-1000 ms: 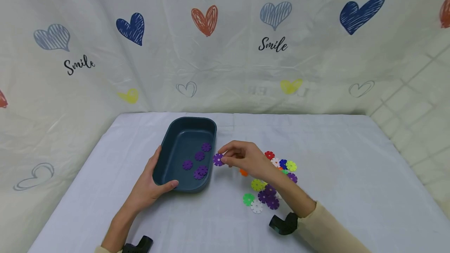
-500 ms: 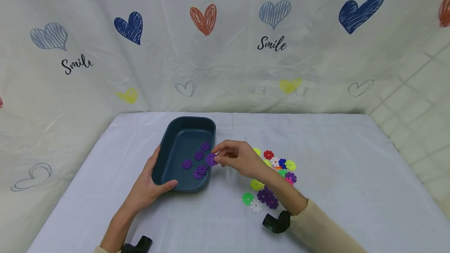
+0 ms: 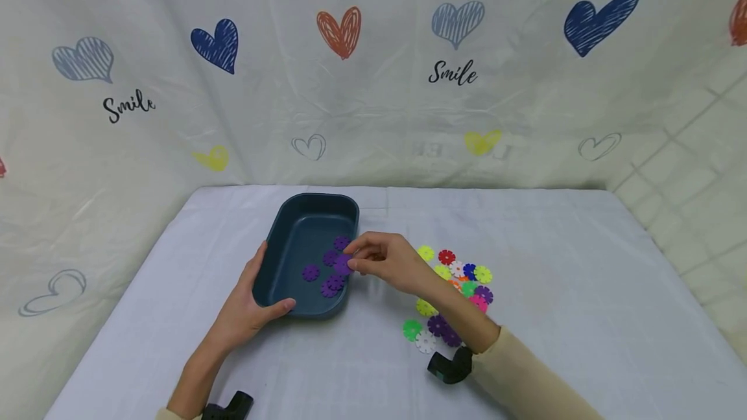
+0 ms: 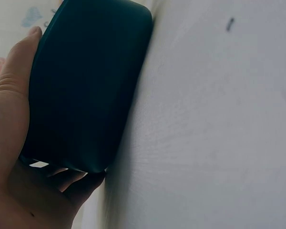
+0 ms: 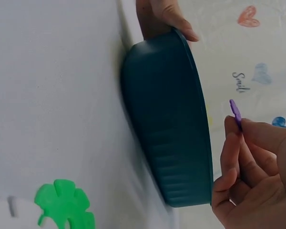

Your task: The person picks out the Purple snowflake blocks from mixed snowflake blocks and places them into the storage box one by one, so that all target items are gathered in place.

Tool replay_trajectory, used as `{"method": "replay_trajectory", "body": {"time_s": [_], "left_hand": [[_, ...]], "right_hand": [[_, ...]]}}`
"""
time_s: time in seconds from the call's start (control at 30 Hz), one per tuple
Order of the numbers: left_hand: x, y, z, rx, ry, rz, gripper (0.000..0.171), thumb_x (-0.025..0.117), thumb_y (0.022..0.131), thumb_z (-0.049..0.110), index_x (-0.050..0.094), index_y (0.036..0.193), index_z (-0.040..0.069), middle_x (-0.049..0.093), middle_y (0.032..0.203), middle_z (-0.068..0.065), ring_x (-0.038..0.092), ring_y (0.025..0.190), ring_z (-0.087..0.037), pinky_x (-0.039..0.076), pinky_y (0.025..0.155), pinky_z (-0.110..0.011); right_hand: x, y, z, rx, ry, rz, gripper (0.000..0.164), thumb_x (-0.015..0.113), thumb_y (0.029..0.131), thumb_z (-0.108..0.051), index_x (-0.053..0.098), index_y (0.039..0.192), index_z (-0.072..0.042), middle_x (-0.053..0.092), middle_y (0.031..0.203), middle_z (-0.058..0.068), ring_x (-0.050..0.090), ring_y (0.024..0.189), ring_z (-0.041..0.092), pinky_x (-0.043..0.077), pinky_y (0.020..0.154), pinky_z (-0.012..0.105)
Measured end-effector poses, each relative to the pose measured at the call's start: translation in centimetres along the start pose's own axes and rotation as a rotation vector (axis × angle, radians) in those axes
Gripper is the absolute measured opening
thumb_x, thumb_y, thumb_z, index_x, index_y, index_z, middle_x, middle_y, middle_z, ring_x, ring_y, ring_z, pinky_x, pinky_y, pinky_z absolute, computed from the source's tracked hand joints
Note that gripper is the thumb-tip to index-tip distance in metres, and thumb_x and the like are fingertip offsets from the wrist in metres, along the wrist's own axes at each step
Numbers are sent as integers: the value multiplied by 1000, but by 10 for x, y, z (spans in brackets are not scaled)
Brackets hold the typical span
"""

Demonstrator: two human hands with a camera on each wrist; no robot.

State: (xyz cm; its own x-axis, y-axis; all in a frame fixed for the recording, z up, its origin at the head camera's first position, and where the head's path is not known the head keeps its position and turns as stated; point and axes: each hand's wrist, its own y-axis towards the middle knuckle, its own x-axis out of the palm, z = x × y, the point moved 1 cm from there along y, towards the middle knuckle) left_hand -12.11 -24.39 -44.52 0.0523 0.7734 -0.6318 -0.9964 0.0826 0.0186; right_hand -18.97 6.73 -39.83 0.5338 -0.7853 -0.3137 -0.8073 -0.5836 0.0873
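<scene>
A dark teal rectangular tub (image 3: 280, 212) stands on the table with several purple notched discs (image 3: 311, 272) lying inside. My left hand (image 3: 252, 306) grips its near left corner, thumb over the rim and fingers along the outer wall; the left wrist view shows the fingers (image 4: 83, 188) reaching round its side. Between thumb and fingertips my right hand (image 3: 388, 263) pinches one purple snowflake disc (image 3: 342, 264), held over the tub's right rim. Seen edge-on in the right wrist view, that disc (image 5: 235, 113) is up above the rim level.
Right of the tub, beneath my right forearm, lies a loose scatter of notched discs: yellow (image 3: 425, 253), red (image 3: 446, 257), green (image 3: 412, 330), white (image 3: 425, 341), pink (image 3: 478, 303) and more purple (image 3: 436, 325). A heart-printed curtain (image 3: 385, 96) hangs behind the white-covered table (image 3: 583, 290).
My right hand has moved left with the purple disc, from beside the tub to over its right side. The left hand keeps its grip on the tub.
</scene>
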Motion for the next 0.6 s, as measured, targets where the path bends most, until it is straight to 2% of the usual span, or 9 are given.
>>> {"method": "replay_trajectory", "body": {"time_s": [0.3, 0.6], "left_hand": [[-2, 0, 3, -6, 4, -5, 122, 87, 83, 37, 1, 169, 34, 9, 176, -16, 16, 159, -49, 22, 117, -79], [1, 0, 0, -1, -5, -2, 122, 87, 82, 35, 0, 168, 35, 10, 176, -16, 18, 158, -49, 23, 116, -79]], "right_hand": [[6, 6, -4, 1, -30, 10, 22, 73, 99, -20, 74, 118, -10, 78, 99, 10, 74, 94, 36, 58, 78, 28], [11, 12, -6, 4, -53, 11, 20, 75, 97, -19, 76, 116, -12, 78, 98, 8, 72, 90, 19, 57, 78, 25]]}}
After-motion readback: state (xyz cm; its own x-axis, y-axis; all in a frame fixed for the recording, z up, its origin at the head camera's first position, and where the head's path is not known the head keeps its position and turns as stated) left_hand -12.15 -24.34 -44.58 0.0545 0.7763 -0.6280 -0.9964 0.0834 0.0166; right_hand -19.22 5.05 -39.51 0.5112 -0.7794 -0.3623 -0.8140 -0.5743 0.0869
